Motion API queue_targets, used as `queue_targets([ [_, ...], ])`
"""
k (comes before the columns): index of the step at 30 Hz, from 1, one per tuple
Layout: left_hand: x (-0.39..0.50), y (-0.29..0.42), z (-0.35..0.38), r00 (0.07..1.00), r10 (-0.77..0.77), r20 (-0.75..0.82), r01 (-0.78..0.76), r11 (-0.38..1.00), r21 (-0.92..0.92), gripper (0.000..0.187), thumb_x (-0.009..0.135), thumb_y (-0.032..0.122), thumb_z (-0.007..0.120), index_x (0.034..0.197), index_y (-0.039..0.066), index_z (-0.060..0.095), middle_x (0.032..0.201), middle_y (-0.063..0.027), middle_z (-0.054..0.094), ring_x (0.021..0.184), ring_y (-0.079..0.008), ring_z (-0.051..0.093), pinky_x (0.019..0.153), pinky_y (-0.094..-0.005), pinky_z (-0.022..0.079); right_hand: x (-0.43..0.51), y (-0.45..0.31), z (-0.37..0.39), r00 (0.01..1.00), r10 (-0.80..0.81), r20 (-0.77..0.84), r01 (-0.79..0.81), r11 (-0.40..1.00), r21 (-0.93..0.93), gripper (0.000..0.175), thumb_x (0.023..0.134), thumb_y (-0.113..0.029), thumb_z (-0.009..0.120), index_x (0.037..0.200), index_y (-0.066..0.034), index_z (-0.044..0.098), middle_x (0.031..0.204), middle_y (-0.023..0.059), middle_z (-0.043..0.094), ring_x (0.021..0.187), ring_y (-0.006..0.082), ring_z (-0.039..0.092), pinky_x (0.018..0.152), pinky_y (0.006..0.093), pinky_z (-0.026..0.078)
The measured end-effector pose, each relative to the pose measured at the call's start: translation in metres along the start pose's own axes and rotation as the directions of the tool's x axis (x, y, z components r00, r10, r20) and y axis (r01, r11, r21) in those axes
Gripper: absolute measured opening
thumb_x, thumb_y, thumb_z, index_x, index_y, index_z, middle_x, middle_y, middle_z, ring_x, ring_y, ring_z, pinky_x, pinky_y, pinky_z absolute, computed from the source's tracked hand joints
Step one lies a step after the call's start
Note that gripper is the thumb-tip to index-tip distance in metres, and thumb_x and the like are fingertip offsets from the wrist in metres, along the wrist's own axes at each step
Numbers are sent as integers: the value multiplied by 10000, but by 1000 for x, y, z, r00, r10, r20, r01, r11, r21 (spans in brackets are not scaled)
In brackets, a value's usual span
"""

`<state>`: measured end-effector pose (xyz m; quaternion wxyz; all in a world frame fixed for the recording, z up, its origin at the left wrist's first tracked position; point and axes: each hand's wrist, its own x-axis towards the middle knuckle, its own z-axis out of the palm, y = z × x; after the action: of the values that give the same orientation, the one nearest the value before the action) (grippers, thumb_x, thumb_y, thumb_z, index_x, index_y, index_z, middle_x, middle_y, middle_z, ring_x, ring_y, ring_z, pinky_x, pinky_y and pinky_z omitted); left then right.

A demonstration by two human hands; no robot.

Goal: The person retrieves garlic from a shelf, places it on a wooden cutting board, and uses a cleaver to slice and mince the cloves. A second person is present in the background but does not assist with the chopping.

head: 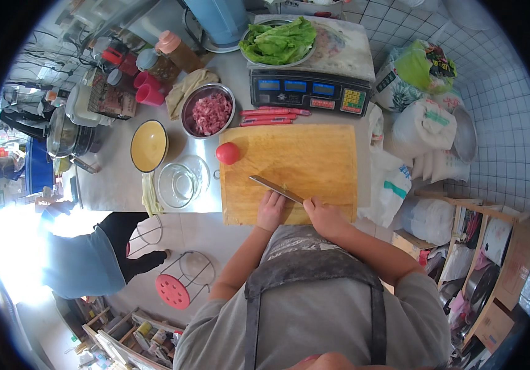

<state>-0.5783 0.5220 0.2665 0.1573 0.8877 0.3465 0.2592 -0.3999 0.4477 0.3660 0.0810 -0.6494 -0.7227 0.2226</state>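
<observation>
My right hand (326, 216) grips the handle of a kitchen knife (269, 186), whose blade slants up and left over a wooden cutting board (288, 152). The fingertips of my left hand (270, 213) are at the near side of the blade; whether they hold anything is hidden. A few small pale bits (285, 186) lie by the blade. On the board's upper left is a tomato (228, 153). Several red-wrapped sausages (267, 117) lie just beyond the board, beside a metal bowl of minced meat (211, 114).
Behind the board stands a digital scale (309, 90) bearing a plate of lettuce (278, 40). To the left are a yellow bowl (149, 145) and a glass bowl (179, 185). White sacks (424, 125) crowd the right. A person in blue (84, 263) is at left, near a red-topped stool (172, 291).
</observation>
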Motion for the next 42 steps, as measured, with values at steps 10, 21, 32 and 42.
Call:
queue_targets([
  [10,-1,-2,5,999,19,-44,-20,1000,-16,392,657,99,711,1037,35,639,994,-120,606,920,-314,581,793,-387,503,4,-6,-4,998,-25,-50,26,1000,11,163,831,-107,507,977,-41,476,821,133,567,593,317,632,495,425,513],
  [21,-6,-6,5,1000,21,-17,-20,1000,9,427,666,120,702,1075,28,623,1028,-141,588,955,-342,579,808,-408,503,9,-11,-2,999,-4,-45,7,998,56,132,837,-98,495,959,-52,474,818,155,560,610,329,629,513,445,507],
  [32,-4,-5,3,999,33,-10,-32,999,28,371,670,126,707,1022,35,631,1002,-126,587,910,-320,580,761,-397,506,14,-9,-2,1000,-9,-27,12,994,107,115,857,-96,473,959,-45,464,822,179,553,631,357,629,525,464,500],
  [42,-6,-6,2,998,61,-22,-61,998,14,291,685,104,696,964,51,632,952,-119,586,891,-316,583,746,-400,503,12,-21,-1,1000,24,19,-25,997,79,108,863,-100,471,953,-40,474,821,180,562,627,348,629,528,457,504],
])
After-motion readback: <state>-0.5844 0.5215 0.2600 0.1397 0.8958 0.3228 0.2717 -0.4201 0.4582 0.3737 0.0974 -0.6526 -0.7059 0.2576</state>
